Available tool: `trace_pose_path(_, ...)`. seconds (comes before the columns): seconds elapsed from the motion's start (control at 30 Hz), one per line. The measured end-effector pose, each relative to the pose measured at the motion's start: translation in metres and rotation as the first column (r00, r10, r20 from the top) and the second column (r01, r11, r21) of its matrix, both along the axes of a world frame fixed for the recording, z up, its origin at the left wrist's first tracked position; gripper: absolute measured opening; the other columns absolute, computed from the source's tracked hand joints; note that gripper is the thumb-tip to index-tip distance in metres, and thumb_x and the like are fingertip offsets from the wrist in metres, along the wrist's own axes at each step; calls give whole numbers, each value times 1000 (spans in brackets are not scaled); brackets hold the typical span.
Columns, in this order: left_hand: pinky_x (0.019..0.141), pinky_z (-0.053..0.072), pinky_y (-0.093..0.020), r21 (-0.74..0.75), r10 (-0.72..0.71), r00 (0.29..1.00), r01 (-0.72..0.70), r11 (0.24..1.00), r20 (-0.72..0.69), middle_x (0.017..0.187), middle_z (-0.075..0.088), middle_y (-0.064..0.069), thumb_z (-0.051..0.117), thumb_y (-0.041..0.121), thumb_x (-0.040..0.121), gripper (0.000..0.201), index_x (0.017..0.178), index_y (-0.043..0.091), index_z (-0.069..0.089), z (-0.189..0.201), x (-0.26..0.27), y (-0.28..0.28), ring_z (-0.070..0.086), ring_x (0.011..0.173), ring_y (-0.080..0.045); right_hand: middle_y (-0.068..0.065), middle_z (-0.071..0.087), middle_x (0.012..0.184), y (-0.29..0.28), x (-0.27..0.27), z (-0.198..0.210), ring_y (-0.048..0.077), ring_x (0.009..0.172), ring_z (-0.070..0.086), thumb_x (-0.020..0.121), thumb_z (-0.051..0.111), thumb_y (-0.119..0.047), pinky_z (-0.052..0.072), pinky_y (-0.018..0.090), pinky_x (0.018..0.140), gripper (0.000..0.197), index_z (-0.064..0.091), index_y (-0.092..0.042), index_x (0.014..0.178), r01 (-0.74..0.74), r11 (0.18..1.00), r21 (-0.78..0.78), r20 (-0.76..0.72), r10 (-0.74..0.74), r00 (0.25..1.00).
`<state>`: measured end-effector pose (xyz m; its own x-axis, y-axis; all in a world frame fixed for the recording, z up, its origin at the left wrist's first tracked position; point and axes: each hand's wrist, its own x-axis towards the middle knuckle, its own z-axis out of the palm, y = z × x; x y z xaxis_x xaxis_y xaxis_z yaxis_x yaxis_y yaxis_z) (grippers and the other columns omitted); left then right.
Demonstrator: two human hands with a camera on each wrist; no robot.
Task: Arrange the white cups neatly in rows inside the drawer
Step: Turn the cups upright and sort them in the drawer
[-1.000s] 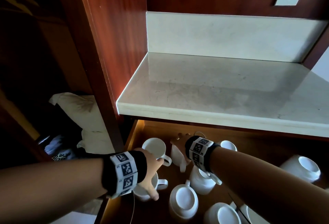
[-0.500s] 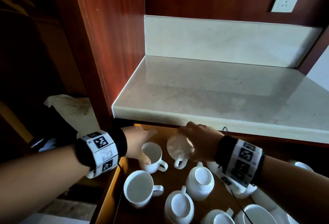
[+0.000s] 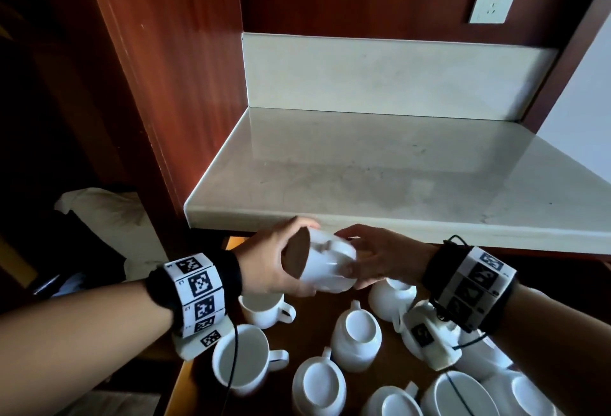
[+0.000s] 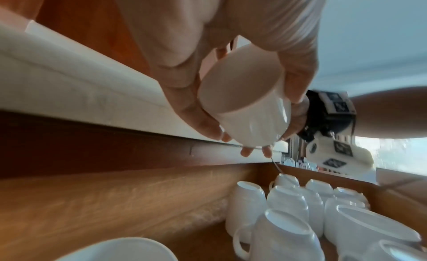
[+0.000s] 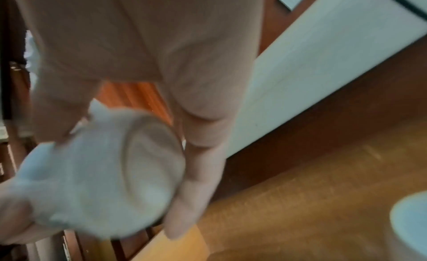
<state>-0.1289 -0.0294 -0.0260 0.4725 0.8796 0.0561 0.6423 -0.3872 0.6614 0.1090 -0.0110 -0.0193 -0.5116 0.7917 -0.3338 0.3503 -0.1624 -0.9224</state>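
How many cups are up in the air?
1. The white cup is held sideways between the left hand and right hand above the drawer. The other cups sit inside, some maybe hidden.

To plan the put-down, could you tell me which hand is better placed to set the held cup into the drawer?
Probably left: the left hand wraps the cup near its mouth, over the left of the drawer; the right hand holds only its base end.
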Motion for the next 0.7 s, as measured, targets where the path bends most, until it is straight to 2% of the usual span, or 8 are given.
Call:
trace_pose_path(0.07,91,47,-32,-2,29,981,-30,1000,-192,116,51,13,85,53,54,91,128,44,33,-1,3,0,53,106,-11,0,60,123,2,9,3,26,92,70,72,81,-7,58,42,83,64,47,-25,124,-39,992,120,219,12,976)
trace_pose_path(0.17,87,48,-31,4,54,917,-57,998,-395,119,42,16,77,62,54,91,130,42,33,-6,9,5,50,107,-12,-2,62,122,2,18,7,27,90,71,69,83,-17,59,41,81,70,46,-26,128,-127,958,259,429,4,903)
trace_pose_path(0.27,81,50,-34,-38,13,831,-41,998,-556,118,47,7,73,65,56,88,128,34,35,-12,23,12,54,99,-15,-1,66,115,-3,20,9,6,71,64,75,78,-24,53,24,66,55,52,-22,123,-131,935,328,490,-50,870)
trace_pose_path(0.37,73,49,-34,-69,-3,743,-58,996,-669,108,52,3,72,64,59,79,122,28,39,-16,43,16,54,88,-18,-4,68,108,-14,19,9,3,73,61,79,74,-27,47,16,63,43,57,-21,117,-153,915,372,526,-72,848)
trace_pose_path(0.43,74,48,-33,-70,-4,704,-65,995,-710,110,57,2,71,62,63,78,124,24,41,-19,55,19,57,92,-21,-3,69,107,-21,18,8,6,80,64,81,72,-27,49,17,67,38,60,-18,115,-166,900,403,544,-90,834)
trace_pose_path(0.53,78,47,-34,-75,-21,639,-57,996,-769,120,59,-6,68,59,67,86,134,16,37,-27,74,25,58,107,-27,-2,71,105,-34,18,8,13,94,67,81,71,-29,54,28,84,34,63,-15,111,-186,873,452,564,-118,817)
trace_pose_path(0.63,92,49,-46,-74,-5,547,-104,992,-837,130,52,-15,69,58,68,96,141,12,28,-41,89,33,53,116,-35,-3,72,103,-44,18,6,10,90,67,81,72,-29,54,25,80,29,65,-16,106,-235,836,496,563,-104,820)
trace_pose_path(0.7,95,47,-52,-87,-15,486,-127,988,-874,135,47,-19,69,63,67,106,145,11,20,-50,94,35,50,120,-39,-4,72,102,-52,18,4,8,89,68,82,71,-29,54,21,79,28,65,-18,107,-240,829,504,546,-91,833)
